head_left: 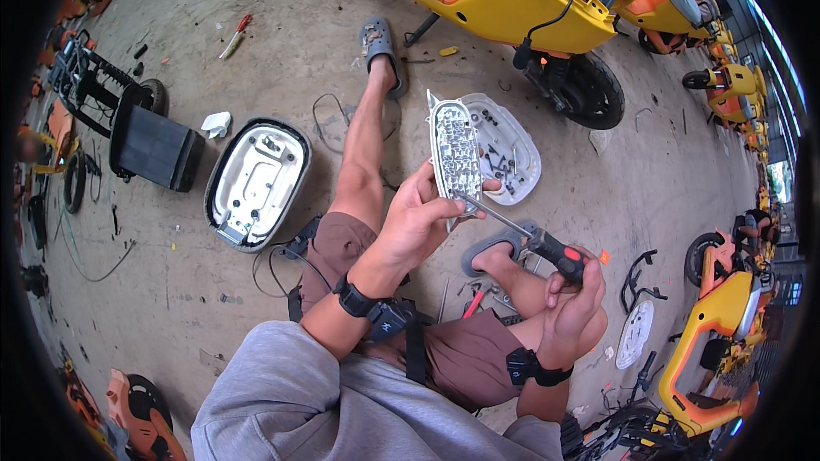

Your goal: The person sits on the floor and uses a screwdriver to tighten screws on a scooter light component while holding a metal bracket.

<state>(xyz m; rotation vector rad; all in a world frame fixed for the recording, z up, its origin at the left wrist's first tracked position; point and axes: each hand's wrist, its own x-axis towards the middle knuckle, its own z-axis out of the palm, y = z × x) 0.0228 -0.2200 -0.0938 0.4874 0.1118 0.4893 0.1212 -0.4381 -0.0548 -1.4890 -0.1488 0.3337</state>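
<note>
My left hand (416, 215) grips the lower end of an oval silver-white part (457, 147), its inner face full of small raised compartments. In my right hand (574, 297) is a screwdriver (557, 253) with a black and red handle. Its shaft slants up and left, and the tip meets the part's lower end beside my left thumb. Whether the tip sits in a screw is too small to tell. Just behind the part, a white oval tray (528, 172) on the floor holds several screws and small metal pieces.
A white shell with a black rim (213, 205) lies at left, near a black box (156, 148). Loose tools, including a red-handled one (473, 303), lie between my legs. A yellow scooter (521, 4) stands ahead; another scooter (705, 333) is at right. A screwdriver (236, 37) lies far left.
</note>
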